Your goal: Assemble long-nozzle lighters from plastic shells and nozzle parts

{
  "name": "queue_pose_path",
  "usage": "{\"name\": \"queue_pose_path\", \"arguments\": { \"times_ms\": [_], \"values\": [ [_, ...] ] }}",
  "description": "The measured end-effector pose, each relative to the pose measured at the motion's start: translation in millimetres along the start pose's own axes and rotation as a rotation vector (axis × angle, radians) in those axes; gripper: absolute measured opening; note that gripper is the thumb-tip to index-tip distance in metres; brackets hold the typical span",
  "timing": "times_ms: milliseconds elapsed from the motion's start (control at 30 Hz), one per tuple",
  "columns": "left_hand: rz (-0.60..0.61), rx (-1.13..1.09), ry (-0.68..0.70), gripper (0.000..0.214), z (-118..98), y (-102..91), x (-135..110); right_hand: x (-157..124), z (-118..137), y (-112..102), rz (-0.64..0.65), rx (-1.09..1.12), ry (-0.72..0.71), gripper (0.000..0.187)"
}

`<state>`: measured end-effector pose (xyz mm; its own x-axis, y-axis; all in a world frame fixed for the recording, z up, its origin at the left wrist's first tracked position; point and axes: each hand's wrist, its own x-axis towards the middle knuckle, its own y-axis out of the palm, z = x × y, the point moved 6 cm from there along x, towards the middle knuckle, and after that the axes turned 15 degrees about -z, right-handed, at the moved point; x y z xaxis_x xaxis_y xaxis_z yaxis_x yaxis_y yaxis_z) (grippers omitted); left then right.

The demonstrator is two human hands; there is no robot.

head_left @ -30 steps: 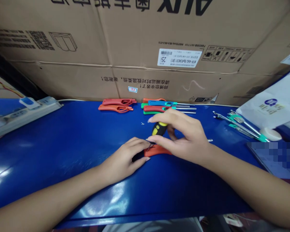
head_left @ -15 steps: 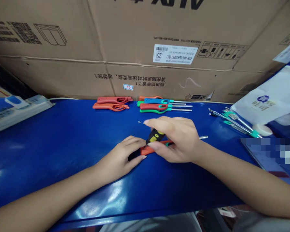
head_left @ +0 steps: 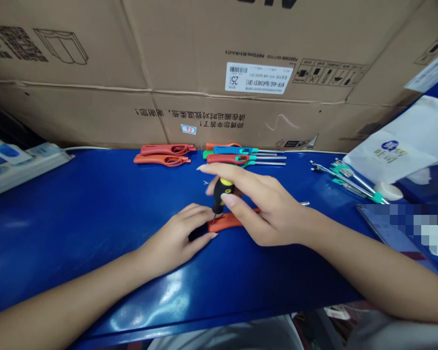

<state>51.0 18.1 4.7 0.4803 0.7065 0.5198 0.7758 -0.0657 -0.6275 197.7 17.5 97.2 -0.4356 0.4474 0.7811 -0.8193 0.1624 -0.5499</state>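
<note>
On the blue table lies an orange gas lighter, the long-nosed kind, with its metal tube tip showing past my right wrist. My left hand steadies the lighter's handle end between thumb and fingers. My right hand grips a stubby black-and-yellow screwdriver, its thumb and fingers round the handle. The screwdriver stands nearly upright, its thin shaft reaching down to the lighter's handle near my left fingertips. Whether the tip sits in a screw is too small to tell. My right hand covers the lighter's middle.
Red and orange lighter shells lie at the back, beside several lighters with metal tubes. Tiny metal bits are nearby. Tubes with green parts and a white bag sit right; a power strip left; a cardboard box behind.
The screwdriver has swung from a slant to nearly upright, and its shaft now shows. My right hand's index finger has lifted and stretched out. My left hand keeps its place on the lighter.
</note>
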Motion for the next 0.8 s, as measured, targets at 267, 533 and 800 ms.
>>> {"name": "queue_pose_path", "arguments": {
  "times_ms": [267,533,800],
  "values": [
    [0.000,0.012,0.019,0.023,3,0.8,-2,-1,3,-4,-0.053,-0.076,-0.086,0.036],
    [-0.013,0.036,0.039,0.030,1,-1.4,0,0,-5,-10,-0.213,-0.248,-0.018,0.036],
    [-0.019,0.043,0.053,0.026,4,0.0,-2,1,-3,-4,-0.060,-0.133,-0.007,0.036]
  ]
}}
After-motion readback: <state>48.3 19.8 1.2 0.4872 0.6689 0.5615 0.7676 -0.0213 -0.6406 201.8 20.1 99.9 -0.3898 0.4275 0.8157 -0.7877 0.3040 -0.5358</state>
